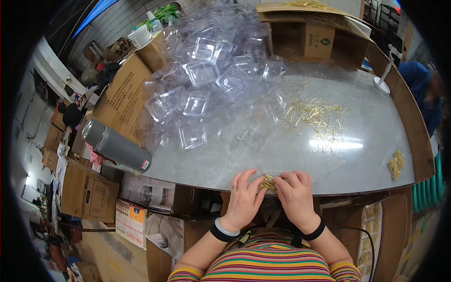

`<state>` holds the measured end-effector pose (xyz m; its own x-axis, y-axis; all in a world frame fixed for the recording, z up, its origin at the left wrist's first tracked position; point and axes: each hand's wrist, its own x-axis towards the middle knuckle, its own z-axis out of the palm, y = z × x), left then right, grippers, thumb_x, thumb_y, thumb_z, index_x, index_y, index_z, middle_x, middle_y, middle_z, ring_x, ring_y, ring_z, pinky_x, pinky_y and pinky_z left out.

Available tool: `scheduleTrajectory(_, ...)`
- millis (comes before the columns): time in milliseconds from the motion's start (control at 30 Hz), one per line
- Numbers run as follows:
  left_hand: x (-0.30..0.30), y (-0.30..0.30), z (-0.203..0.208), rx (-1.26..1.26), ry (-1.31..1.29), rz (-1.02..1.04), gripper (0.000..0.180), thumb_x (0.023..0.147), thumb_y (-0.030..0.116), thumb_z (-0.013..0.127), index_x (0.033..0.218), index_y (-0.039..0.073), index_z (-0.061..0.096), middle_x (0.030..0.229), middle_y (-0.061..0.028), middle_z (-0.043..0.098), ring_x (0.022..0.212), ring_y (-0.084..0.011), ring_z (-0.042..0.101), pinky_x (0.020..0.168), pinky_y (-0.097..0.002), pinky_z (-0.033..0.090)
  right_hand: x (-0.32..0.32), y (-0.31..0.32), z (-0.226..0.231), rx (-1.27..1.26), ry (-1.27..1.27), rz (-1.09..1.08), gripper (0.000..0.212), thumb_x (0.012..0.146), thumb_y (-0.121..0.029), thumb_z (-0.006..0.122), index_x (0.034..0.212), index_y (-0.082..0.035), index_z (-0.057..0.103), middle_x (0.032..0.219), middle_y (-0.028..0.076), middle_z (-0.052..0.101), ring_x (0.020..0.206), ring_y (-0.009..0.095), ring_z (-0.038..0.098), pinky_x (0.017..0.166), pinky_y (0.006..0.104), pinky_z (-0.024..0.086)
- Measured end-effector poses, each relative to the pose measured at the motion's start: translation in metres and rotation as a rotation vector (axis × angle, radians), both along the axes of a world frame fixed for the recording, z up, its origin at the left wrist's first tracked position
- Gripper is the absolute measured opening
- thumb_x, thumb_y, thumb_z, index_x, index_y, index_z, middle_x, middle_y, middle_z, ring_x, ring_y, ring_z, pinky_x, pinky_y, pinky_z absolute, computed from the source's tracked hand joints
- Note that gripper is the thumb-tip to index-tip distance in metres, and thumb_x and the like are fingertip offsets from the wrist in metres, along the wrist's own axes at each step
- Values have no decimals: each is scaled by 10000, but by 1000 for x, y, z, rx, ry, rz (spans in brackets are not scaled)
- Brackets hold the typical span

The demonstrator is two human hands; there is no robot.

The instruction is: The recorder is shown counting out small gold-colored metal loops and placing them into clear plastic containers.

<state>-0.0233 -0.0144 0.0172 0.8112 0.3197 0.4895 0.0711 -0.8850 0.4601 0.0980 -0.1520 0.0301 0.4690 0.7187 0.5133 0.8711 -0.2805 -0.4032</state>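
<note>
A small bundle of gold wire hooks (267,182) sits at the table's near edge, between my two hands. My left hand (244,196) closes on its left side with thumb and fingertips. From the other side, the fingers of my right hand (295,195) press on the same bundle. Farther off, a loose pile of gold hooks (312,113) lies scattered on the grey table (277,160). Another gathered bundle of hooks (396,165) rests near the table's right edge. Clear plastic clamshell boxes (205,73) form a large heap at the far left.
A grey thermos (115,145) leans at the table's left edge. Cardboard walls (123,91) border the table. At the back stands an open cardboard box (286,40); a white stand (383,84) is at the far right. Beyond the right wall is a person in blue (416,77).
</note>
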Motion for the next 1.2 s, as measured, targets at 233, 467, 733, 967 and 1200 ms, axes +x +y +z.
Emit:
scheduleTrajectory(233, 7, 3, -6, -91, 27, -262, 561, 908, 35, 630, 1431, -40, 440, 1439, -218, 462, 1383, -437, 408, 1162, -522, 329, 13, -5, 1, 169, 197, 46, 325, 848, 3, 664, 1161, -83, 662, 1148, 73, 662, 1075, 319, 573, 937, 418, 450)
scheduleTrajectory(467, 8, 0, -10, -62, 20, -239, 559, 905, 50, 636, 1424, -53, 456, 1435, -220, 472, 1371, -436, 423, 1156, -525, 335, 1, -24, -8, 95, 60, -65, 385, 866, 41, 633, 1239, -55, 641, 1123, 120, 687, 1128, 351, 587, 945, 433, 463)
scheduleTrajectory(733, 9, -2, -10, -15, 13, -227, 525, 928, 88, 628, 1412, -49, 477, 1432, -218, 479, 1368, -427, 430, 1146, -529, 347, 24, -5, 0, 157, 281, -179, 170, 868, -57, 699, 1027, -18, 654, 920, 131, 631, 907, 347, 607, 802, 417, 488)
scheduleTrajectory(967, 8, -4, -13, 17, 13, -201, 528, 935, 111, 629, 1420, -37, 481, 1438, -206, 482, 1369, -409, 435, 1141, -538, 348, 31, -4, 5, 46, 370, -176, 82, 861, -79, 703, 877, -21, 648, 851, 139, 622, 795, 337, 620, 697, 425, 495)
scheduleTrajectory(1200, 8, -5, -15, 28, 25, -190, 511, 945, 131, 622, 1414, -29, 495, 1441, -206, 483, 1372, -400, 438, 1148, -536, 337, 44, -8, 3, 31, 496, -132, 90, 883, -112, 695, 899, -27, 672, 840, 147, 636, 763, 347, 634, 672, 419, 506)
